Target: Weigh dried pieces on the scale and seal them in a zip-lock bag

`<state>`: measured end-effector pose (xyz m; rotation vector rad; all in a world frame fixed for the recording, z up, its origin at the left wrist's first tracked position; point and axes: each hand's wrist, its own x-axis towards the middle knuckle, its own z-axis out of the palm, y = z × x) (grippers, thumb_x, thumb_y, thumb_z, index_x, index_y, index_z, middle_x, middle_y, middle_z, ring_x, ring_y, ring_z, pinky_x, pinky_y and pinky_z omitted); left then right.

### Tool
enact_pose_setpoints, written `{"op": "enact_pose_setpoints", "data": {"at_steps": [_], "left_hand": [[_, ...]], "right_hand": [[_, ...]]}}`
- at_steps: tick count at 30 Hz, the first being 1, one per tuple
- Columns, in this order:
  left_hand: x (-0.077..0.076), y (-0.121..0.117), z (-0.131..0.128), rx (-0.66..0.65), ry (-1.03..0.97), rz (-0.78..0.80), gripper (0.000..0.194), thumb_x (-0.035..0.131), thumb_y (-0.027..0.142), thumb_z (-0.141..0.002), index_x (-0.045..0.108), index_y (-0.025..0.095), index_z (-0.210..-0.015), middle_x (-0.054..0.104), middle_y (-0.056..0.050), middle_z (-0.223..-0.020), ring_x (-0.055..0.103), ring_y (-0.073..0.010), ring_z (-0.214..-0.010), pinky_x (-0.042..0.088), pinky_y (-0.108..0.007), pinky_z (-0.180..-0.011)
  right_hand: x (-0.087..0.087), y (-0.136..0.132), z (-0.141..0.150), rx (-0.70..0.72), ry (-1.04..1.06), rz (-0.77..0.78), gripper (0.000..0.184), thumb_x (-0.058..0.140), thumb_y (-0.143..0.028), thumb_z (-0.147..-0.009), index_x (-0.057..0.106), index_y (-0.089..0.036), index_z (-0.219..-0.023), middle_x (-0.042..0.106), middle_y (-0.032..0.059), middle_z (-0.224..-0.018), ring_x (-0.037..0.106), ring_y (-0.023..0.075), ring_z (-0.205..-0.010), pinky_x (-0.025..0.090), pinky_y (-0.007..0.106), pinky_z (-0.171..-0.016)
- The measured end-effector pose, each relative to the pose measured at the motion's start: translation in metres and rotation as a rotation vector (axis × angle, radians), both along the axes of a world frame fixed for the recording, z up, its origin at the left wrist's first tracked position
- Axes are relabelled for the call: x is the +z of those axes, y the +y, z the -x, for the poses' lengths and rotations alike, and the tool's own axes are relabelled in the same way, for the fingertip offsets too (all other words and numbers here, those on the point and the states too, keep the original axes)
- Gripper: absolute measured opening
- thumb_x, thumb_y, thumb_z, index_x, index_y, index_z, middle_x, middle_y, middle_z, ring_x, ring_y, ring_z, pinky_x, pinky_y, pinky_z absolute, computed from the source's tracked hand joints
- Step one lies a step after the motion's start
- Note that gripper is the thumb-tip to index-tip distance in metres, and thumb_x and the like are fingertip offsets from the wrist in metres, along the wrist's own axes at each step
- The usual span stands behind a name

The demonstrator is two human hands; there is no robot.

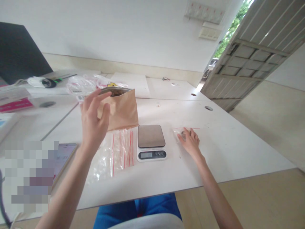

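Observation:
My left hand (pixel 93 117) is raised in front of an open brown paper bag (pixel 124 109) that stands on the white table (pixel 226 149); its fingers are spread and hold nothing, with the fingertips near the bag's rim. My right hand (pixel 189 141) lies flat on a small clear zip bag (pixel 183 131) with a red seal strip, to the right of a small digital kitchen scale (pixel 151 142). The scale's steel platform is bare. A pile of clear zip bags with red strips (pixel 116 152) lies left of the scale, in front of the paper bag.
A phone (pixel 64 156) lies at the near left. Behind it are a dark laptop screen (pixel 19 52), pink and white boxes (pixel 14 100) and plastic-wrapped packets (pixel 82 84). A flat white sheet (pixel 133 83) lies behind the paper bag. An open door (pixel 252 60) stands at the right.

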<state>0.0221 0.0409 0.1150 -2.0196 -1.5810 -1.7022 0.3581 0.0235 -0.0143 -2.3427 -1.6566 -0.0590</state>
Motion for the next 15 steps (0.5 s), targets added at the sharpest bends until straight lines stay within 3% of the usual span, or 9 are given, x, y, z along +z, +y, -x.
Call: {"op": "enact_pose_setpoints", "data": {"at_steps": [3, 6, 9, 11, 13, 15], "left_hand": [[0.014, 0.030, 0.006, 0.146, 0.043, 0.023, 0.038, 0.050, 0.025, -0.090, 0.057, 0.015, -0.127, 0.039, -0.016, -0.146, 0.035, -0.0238, -0.136, 0.025, -0.045, -0.112], [0.019, 0.055, 0.012, 0.227, 0.035, 0.111, 0.040, 0.049, 0.033, -0.092, 0.055, 0.020, -0.129, 0.035, -0.012, -0.151, 0.028, -0.0272, -0.140, 0.021, -0.050, -0.113], [0.025, 0.066, 0.016, 0.251, 0.122, 0.226, 0.039, 0.040, 0.039, -0.094, 0.064, 0.018, -0.117, 0.052, -0.011, -0.139, 0.033, -0.0295, -0.138, 0.022, -0.051, -0.111], [0.031, 0.063, 0.018, 0.252, 0.172, 0.334, 0.041, 0.038, 0.040, -0.094, 0.065, 0.018, -0.114, 0.064, -0.012, -0.124, 0.049, -0.0305, -0.126, 0.033, -0.049, -0.105], [0.036, 0.056, 0.021, 0.273, 0.211, 0.443, 0.041, 0.043, 0.042, -0.090, 0.060, 0.022, -0.122, 0.067, -0.011, -0.117, 0.059, -0.0320, -0.112, 0.043, -0.048, -0.095], [0.037, 0.047, 0.025, 0.264, 0.318, 0.528, 0.043, 0.047, 0.043, -0.086, 0.059, 0.025, -0.123, 0.068, -0.011, -0.113, 0.061, -0.0342, -0.106, 0.045, -0.050, -0.091]], "right_hand": [[0.004, 0.015, -0.007, 0.001, -0.048, 0.023, 0.051, 0.044, -0.038, -0.093, 0.045, -0.014, -0.138, 0.039, 0.0254, -0.145, 0.042, 0.0375, -0.129, 0.036, 0.052, -0.099], [0.012, 0.032, -0.010, -0.003, -0.055, 0.051, 0.057, 0.046, -0.038, -0.092, 0.040, -0.011, -0.141, 0.039, 0.0272, -0.144, 0.040, 0.0403, -0.130, 0.034, 0.055, -0.101], [0.027, 0.041, 0.004, 0.022, -0.013, -0.062, 0.061, 0.050, -0.042, -0.090, 0.042, -0.008, -0.140, 0.035, 0.0286, -0.146, 0.029, 0.0456, -0.136, 0.026, 0.063, -0.104], [0.043, 0.038, 0.027, 0.181, 0.059, -0.251, 0.052, 0.048, -0.039, -0.091, 0.046, -0.011, -0.135, 0.037, 0.0260, -0.144, 0.030, 0.0407, -0.137, 0.027, 0.062, -0.106], [0.065, 0.028, 0.060, 0.542, 0.169, -0.450, 0.041, 0.041, -0.034, -0.095, 0.048, -0.016, -0.131, 0.048, 0.0196, -0.134, 0.041, 0.0283, -0.131, 0.036, 0.051, -0.106], [0.087, 0.016, 0.098, 0.862, 0.209, -0.544, 0.038, 0.038, -0.030, -0.097, 0.047, -0.020, -0.132, 0.052, 0.0136, -0.129, 0.045, 0.0206, -0.128, 0.039, 0.043, -0.107]]}}
